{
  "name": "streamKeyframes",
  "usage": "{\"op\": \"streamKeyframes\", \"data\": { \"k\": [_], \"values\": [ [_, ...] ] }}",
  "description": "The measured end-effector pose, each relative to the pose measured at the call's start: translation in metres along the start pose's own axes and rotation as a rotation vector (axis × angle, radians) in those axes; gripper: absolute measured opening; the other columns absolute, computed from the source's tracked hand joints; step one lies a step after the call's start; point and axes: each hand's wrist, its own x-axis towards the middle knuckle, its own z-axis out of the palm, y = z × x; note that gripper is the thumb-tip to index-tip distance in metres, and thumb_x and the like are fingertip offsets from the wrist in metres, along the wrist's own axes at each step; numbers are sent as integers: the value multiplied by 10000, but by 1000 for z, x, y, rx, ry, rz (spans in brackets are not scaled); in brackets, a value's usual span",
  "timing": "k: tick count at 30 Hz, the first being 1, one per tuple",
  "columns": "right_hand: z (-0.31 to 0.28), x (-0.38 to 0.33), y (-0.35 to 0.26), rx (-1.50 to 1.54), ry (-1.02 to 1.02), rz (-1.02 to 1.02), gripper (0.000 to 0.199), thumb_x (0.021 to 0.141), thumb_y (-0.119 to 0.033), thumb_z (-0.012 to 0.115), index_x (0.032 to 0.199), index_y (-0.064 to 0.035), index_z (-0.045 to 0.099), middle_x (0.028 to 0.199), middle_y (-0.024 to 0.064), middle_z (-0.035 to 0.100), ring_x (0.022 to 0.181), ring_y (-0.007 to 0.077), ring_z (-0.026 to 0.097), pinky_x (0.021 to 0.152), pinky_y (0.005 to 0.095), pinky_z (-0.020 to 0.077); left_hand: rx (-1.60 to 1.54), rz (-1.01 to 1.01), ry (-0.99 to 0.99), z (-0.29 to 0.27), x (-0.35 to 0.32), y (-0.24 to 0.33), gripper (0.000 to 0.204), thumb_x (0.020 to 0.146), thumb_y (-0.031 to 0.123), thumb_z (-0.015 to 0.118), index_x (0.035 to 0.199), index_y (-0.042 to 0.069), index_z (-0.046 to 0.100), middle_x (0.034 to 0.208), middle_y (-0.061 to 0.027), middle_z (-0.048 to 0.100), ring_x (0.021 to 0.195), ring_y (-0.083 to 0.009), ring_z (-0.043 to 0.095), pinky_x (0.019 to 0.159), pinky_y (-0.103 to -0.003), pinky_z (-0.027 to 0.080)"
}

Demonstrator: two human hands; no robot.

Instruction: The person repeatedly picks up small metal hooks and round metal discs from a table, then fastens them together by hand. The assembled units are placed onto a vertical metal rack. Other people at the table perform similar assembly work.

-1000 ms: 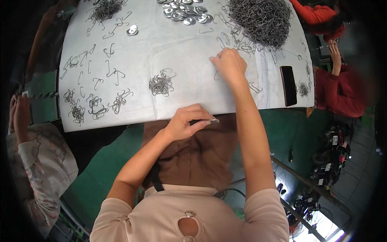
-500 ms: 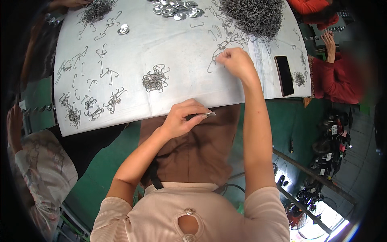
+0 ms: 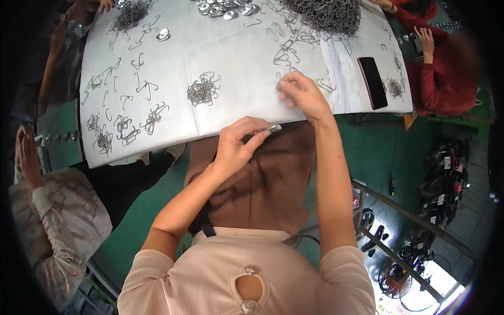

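Note:
Over the table's front edge, my left hand (image 3: 239, 142) pinches a small shiny metal disc (image 3: 274, 128) between thumb and fingers. My right hand (image 3: 304, 95) is held above the white tabletop (image 3: 241, 73), fingers curled in. A thin wire hook (image 3: 278, 79) shows at its fingertips, though blur and the fingers hide most of it. Just beyond lie loose wire hooks (image 3: 287, 52), trailing off a big dark heap of hooks (image 3: 331, 16). A smaller tangled pile of hooks (image 3: 202, 92) sits left of my hands.
Shiny round metal discs (image 3: 226, 8) lie in a group at the far side, with a separate pair (image 3: 163, 34) to their left. More hooks (image 3: 126, 128) are scattered at left. A black phone (image 3: 372, 84) rests at right. Co-workers sit at both sides, one in a red sleeve (image 3: 446, 89).
My right hand has drawn back from the loose hooks toward me, fingers more curled. My left hand still holds the disc. The whole view has shifted slightly, moving the table upward.

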Motion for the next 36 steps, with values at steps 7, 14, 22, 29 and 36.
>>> {"op": "streamKeyframes", "data": {
  "k": [7, 14, 22, 29, 36],
  "values": [
    [21, -90, -23, 483, 68, 113, 172, 892, -106, 610, 1016, 11, 588, 858, 65, 621, 715, 117, 615, 536, 196, 445, -167, -251, 80, 6, -15, 2, 126, 826, 6, 650, 946, -32, 658, 875, -69, 682, 754, -104, 643, 686, -227, 503],
    [52, -118, -10, 595, 273, 155, 81, 832, -66, 681, 879, -10, 648, 807, -4, 564, 634, 59, 442, 565, 191, 360, -269, -268, 75, 11, -14, 5, 136, 840, -5, 643, 969, -48, 642, 879, -54, 676, 776, -87, 635, 704, -211, 503],
    [57, -106, -7, 613, 363, 77, 91, 823, -63, 685, 887, -6, 652, 842, -1, 560, 671, 80, 468, 590, 213, 380, -350, -323, 21, 8, -8, 8, 142, 847, -15, 635, 986, -47, 638, 910, -45, 665, 813, -73, 617, 713, -203, 494],
    [67, -125, -21, -165, 552, -314, 62, 799, -31, 686, 858, -34, 669, 901, 48, 509, 738, 143, 508, 622, 249, 424, 84, 6, 7, -28, 46, 2, 213, 873, 134, 616, 1034, -2, 653, 960, -67, 685, 847, -92, 607, 713, -246, 488],
    [62, -127, -23, -122, 524, -406, 82, 791, -25, 707, 866, -38, 678, 873, 44, 501, 713, 135, 497, 593, 242, 409, 1098, -104, 351, -76, 216, -64, 391, 835, 389, 633, 968, 25, 684, 894, -170, 684, 825, -329, 648, 733, -416, 499]
  ]
}}
